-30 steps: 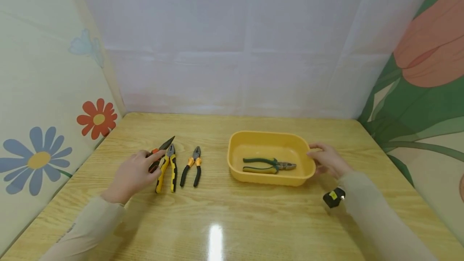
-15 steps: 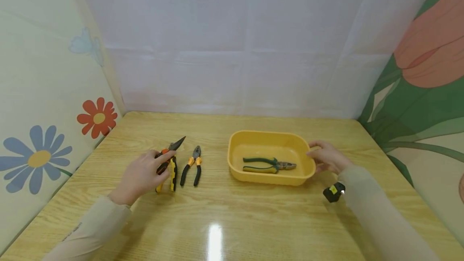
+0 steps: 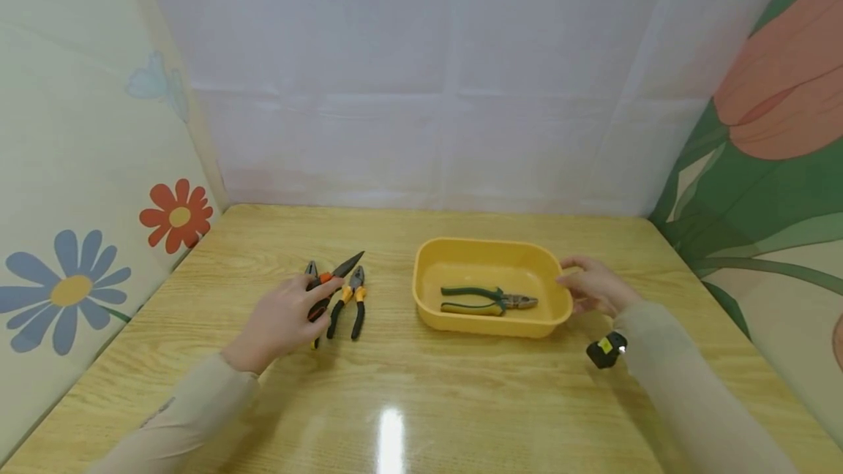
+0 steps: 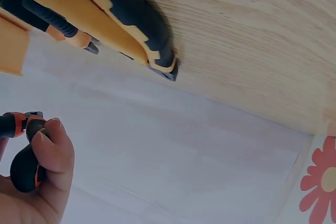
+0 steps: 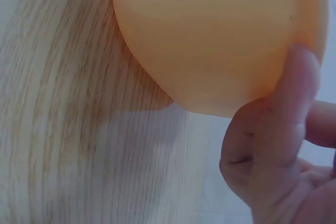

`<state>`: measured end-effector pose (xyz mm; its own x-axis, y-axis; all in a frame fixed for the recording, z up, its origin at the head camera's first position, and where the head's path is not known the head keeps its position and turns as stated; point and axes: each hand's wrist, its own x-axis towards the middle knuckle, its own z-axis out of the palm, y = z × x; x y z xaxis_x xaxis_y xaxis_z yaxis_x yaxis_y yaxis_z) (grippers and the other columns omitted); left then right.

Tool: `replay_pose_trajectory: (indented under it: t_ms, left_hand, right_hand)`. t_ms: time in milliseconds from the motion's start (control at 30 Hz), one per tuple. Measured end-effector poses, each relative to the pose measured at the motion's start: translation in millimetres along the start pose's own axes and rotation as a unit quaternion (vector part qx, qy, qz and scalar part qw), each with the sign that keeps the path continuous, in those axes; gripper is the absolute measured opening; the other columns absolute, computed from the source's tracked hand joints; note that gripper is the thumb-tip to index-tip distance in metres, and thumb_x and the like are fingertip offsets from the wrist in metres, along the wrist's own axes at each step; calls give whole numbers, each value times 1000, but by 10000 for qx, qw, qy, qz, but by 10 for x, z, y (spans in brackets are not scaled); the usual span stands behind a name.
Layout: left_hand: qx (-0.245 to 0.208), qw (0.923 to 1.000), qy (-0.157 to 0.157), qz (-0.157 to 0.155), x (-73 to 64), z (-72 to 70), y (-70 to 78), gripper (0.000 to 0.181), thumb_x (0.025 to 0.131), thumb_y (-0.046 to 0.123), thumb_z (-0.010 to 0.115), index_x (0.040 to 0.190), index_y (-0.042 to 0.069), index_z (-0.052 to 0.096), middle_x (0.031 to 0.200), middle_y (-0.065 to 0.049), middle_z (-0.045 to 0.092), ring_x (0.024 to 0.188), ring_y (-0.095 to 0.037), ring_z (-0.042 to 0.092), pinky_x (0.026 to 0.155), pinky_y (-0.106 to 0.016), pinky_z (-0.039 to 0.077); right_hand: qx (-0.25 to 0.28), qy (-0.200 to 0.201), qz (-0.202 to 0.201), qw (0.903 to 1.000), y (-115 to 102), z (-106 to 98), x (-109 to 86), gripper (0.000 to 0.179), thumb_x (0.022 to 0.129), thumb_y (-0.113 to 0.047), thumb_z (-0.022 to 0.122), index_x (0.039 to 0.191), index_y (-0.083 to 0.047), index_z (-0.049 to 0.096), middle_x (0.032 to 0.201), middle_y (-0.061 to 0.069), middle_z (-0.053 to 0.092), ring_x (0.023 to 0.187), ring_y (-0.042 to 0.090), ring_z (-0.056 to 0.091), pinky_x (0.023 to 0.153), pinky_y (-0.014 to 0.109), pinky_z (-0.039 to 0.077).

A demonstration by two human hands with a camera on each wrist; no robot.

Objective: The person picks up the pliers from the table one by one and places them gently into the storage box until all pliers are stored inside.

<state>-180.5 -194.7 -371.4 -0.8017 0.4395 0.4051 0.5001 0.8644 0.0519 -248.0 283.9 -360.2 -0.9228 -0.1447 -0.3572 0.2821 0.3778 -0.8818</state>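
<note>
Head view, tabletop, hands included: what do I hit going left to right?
Left hand → pliers with orange-and-black handles → yellow bin with the green-handled pliers lying inside → right hand.

We see a wood-grain desk (image 3: 500, 401), glare (image 3: 391, 441) at bottom centre, creased pale sheeting (image 3: 421, 93) up top, printed daisies (image 3: 71, 291) at left, a printed tulip (image 3: 790, 86) upper right.
</note>
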Motion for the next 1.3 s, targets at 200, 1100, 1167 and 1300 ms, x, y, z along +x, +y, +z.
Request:
replay_pose_trajectory:
  t_ms: [200, 1100, 1167, 1300]
  left_hand:
    - [-45, 9990, 241, 386, 72, 63, 72, 44, 79, 15, 69, 124, 16, 69, 85, -11, 54, 59, -13, 36, 49, -27, 33]
    - [-207, 9967, -122, 776, 271, 122, 276, 44, 83, 15, 64, 127, 16, 66, 96, -17, 60, 78, -27, 58, 55, -37, 46]
    - [-238, 9952, 61, 949, 289, 145, 284, 43, 81, 13, 64, 124, 15, 67, 94, -17, 60, 79, -29, 60, 58, -39, 48]
    - [-233, 9918, 318, 1214, 316, 186, 305, 43, 79, 12, 65, 122, 14, 69, 92, -16, 61, 78, -29, 60, 59, -40, 48]
  right_hand:
    - [51, 1, -49, 10000, 13, 15, 13, 49, 98, -5, 48, 139, 11, 26, 91, 7, 63, 76, 13, 64, 64, 33, 56]
    - [64, 6, -75, 10000, 8, 16, -4, 49, 99, -5, 47, 139, 11, 25, 96, 9, 62, 77, 13, 63, 64, 32, 55]
    - [67, 3, -72, 10000, 8, 15, -3, 49, 99, -5, 47, 139, 11, 25, 95, 9, 62, 77, 13, 63, 64, 32, 55]
    - [83, -6, -70, 9999, 9, 10, -1, 49, 99, -5, 47, 139, 11, 25, 93, 8, 62, 76, 13, 63, 64, 32, 55]
